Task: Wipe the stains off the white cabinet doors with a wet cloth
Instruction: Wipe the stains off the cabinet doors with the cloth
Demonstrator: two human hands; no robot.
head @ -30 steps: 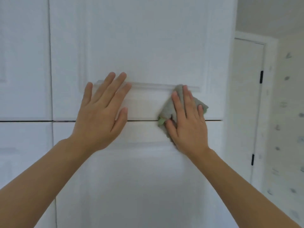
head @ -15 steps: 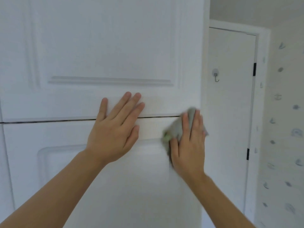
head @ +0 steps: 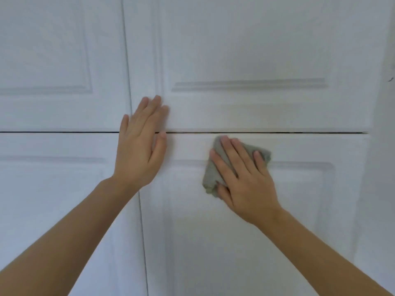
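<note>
The grey-green cloth [head: 215, 165] is bunched flat against the lower right cabinet door [head: 245, 242], at its top rail just under the dark gap, overlapping the raised panel's upper edge. That door and the upper right cabinet door [head: 245, 43] above it are white with moulded panels, both closed. I cannot make out any stains on them.

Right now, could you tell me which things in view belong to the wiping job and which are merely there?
In the job:
- grey-green cloth, pressed flat by the right hand
- lower right cabinet door, under the cloth
- left hand, resting flat across the gap

Merely there:
- upper left door
- lower left door
</note>
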